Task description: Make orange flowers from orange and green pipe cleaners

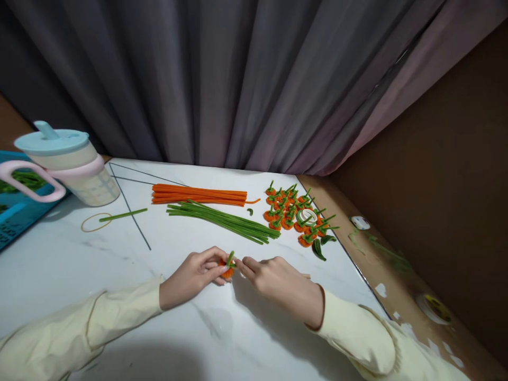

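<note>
Pinching closed on a small orange pumpkin (227,271), the left hand (194,275) and right hand (278,283) are shaping its green stem (230,258); careful twisting is called for next

White marble table (59,264) (pipe cleaners (198,194), cup (75,169))

Backdrop: grey-mauve curtain (246,79), hung in deep folds, closed across the rear | Right: brown wall (448,174), plain, in shadow | Furniture: white marbled table (59,259), pushed up against the curtain; brown ledge (400,296) alongside its right edge, flecked with white | Light: soft, cast from above, dim toward the wall
</note>
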### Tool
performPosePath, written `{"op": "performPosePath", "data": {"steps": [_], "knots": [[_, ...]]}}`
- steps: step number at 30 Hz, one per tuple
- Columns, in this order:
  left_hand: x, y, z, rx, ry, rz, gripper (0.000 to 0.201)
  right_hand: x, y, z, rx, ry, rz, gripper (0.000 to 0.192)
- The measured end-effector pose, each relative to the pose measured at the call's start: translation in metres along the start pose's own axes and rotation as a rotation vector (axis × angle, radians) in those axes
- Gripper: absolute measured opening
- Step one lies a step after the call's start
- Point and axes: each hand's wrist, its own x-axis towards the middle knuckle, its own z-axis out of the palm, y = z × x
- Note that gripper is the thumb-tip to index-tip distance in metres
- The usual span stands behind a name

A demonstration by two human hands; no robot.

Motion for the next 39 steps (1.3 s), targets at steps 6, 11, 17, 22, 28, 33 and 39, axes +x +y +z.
{"op": "performPosePath", "data": {"steps": [6,11,17,22,28,33,39], "knots": [[0.0,0.0,0.0,0.038,0.001,0.01,0.023,0.001,-0.01,0.013,-0.125,0.037,-0.078,0.047],[-0.002,-0.002,-0.001,0.131,0.012,0.073,0.021,-0.001,-0.013,0.006,-0.013,-0.045,-0.076,0.057],[-0.005,-0.001,0.001,0.254,0.054,0.178,0.019,0.007,-0.022,-0.002,0.051,-0.127,-0.032,0.05],[-0.007,-0.004,0.001,0.4,0.086,0.33,0.018,0.014,-0.025,-0.005,0.091,-0.124,-0.002,0.042],[-0.009,-0.009,0.0,0.617,0.141,0.596,0.021,0.015,-0.024,-0.009,0.27,-0.149,0.067,0.047],[-0.01,-0.011,-0.001,0.741,0.159,0.743,0.023,0.013,-0.023,-0.001,0.701,-0.103,0.274,0.027],[-0.012,-0.012,-0.002,0.836,0.121,0.727,0.027,0.012,-0.026,0.004,0.599,-0.098,0.297,0.021]]}}
